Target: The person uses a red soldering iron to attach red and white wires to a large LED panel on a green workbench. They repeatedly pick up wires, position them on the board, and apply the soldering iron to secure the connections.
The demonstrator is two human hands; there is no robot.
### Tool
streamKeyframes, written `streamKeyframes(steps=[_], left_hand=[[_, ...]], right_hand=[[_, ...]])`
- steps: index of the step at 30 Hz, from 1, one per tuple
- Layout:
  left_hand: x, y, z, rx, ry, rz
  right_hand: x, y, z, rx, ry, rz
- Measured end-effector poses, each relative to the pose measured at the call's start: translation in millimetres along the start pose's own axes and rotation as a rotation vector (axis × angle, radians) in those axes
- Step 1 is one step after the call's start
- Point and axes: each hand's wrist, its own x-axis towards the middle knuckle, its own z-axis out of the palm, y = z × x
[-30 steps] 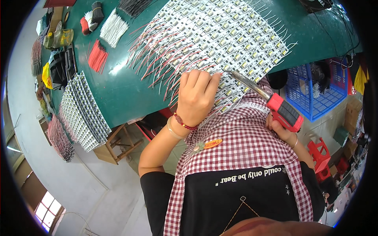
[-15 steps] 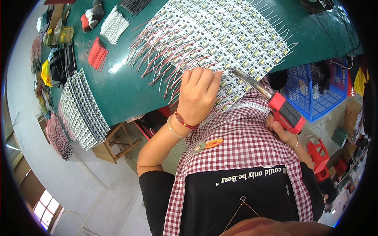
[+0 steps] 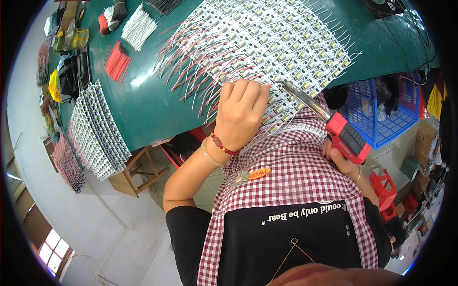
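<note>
A large sheet of white circuit boards [image 3: 267, 38] with rows of yellowish LED chips lies on the table's near edge, partly over my lap. Red and white wires [image 3: 191, 66] fringe its left side. My left hand [image 3: 242, 112] is closed in a pinch over the boards' near part. A thin wire shows by its fingertips, which are mostly hidden. To the right, a red and black soldering iron [image 3: 347, 138] slants toward that spot, its metal tip close to the boards beside my left fingers. My right hand [image 3: 341, 159] grips its handle from below, with some fingers hidden.
Bundles of red wires [image 3: 117, 62] and white wires [image 3: 139, 27] lie on the green table [image 3: 148, 112]. Stacked LED boards [image 3: 98, 131] hang over its left edge. A blue plastic basket [image 3: 377, 112] and a red stool [image 3: 383, 188] stand at right. A black fan-like device [image 3: 384, 7] sits far right.
The view has shifted slightly, and my left elbow sits a little farther out. Both hands and the soldering iron keep nearly the same place at the boards.
</note>
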Motion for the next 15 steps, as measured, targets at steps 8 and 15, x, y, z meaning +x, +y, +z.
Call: streamKeyframes(steps=[8,15], left_hand=[[1.8,-0.3,-4.3,0.041,0.000,-0.004],[-3.1,-2.8,-28.3,0.099,-0.010,-0.126]], right_hand=[[0.9,-2.6,-0.8,0.107,-0.035,0.055],[-1.3,-6.1,-1.5,0.254,-0.035,0.110]])
